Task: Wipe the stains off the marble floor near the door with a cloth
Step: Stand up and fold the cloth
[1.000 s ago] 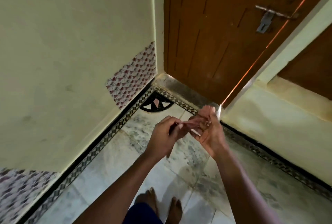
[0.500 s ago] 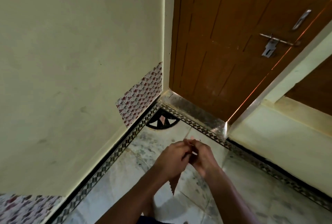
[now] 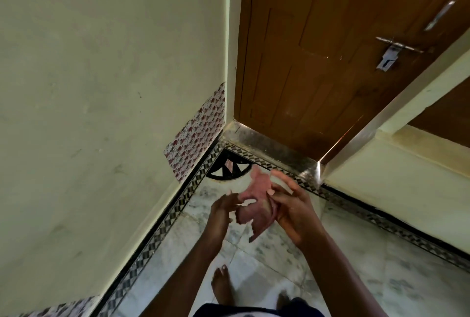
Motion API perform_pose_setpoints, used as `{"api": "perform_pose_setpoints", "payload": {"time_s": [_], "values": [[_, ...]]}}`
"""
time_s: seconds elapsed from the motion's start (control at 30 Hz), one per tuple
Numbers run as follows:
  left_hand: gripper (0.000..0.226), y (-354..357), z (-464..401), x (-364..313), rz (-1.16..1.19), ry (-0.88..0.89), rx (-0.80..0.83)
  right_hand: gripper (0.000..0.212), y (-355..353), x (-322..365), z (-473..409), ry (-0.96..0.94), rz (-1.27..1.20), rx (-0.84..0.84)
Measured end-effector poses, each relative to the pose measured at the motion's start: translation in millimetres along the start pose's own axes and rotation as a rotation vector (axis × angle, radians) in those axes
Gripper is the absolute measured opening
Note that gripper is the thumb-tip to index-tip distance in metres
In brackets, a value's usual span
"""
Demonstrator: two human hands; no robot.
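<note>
Holding a pink cloth (image 3: 256, 204) above the marble floor (image 3: 292, 253) near the wooden door (image 3: 330, 62), long axis running toward the doorway; right hand (image 3: 292, 204) pinching it, left hand (image 3: 223, 210) fingers loosely spread beside it.

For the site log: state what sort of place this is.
Probably a home's entry corner: a brown wooden door with a metal latch, a veined marble floor with a patterned border, and plain painted walls.
</note>
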State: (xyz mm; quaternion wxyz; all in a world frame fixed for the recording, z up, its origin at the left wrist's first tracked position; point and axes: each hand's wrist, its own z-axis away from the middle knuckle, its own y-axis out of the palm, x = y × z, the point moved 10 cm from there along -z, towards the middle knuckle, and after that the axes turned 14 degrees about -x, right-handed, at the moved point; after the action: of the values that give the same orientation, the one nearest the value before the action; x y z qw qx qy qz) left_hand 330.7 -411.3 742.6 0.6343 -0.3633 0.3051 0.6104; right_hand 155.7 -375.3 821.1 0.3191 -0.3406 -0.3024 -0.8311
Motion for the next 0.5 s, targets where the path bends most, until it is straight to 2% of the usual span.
{"api": "perform_pose_setpoints", "payload": {"time_s": [0.07, 0.13, 0.23, 0.33, 0.37, 0.43, 0.5], "values": [[0.061, 16, 7, -7, 0.180, -0.124, 0.179, 0.050, 11, 3, 4, -0.005, 0.000, 0.025], [0.072, 26, 10, -17, 0.362, -0.204, 0.277, 0.052, 21, 12, 7, -0.024, 0.005, 0.056], [0.070, 33, 17, -33, 0.453, -0.217, 0.392, 0.052, 28, 25, 11, -0.059, 0.030, 0.094], [0.052, 34, 16, -44, 0.457, -0.158, 0.423, 0.053, 32, 41, 17, -0.144, 0.101, 0.111], [0.054, 33, 15, -47, 0.445, -0.126, 0.420, 0.053, 31, 48, 18, -0.190, 0.135, 0.108], [0.073, 30, 11, -53, 0.433, -0.076, 0.402, 0.054, 27, 60, 20, -0.287, 0.209, 0.079], [0.070, 26, 8, -60, 0.418, -0.029, 0.375, 0.055, 18, 70, 16, -0.387, 0.309, 0.000]]}}
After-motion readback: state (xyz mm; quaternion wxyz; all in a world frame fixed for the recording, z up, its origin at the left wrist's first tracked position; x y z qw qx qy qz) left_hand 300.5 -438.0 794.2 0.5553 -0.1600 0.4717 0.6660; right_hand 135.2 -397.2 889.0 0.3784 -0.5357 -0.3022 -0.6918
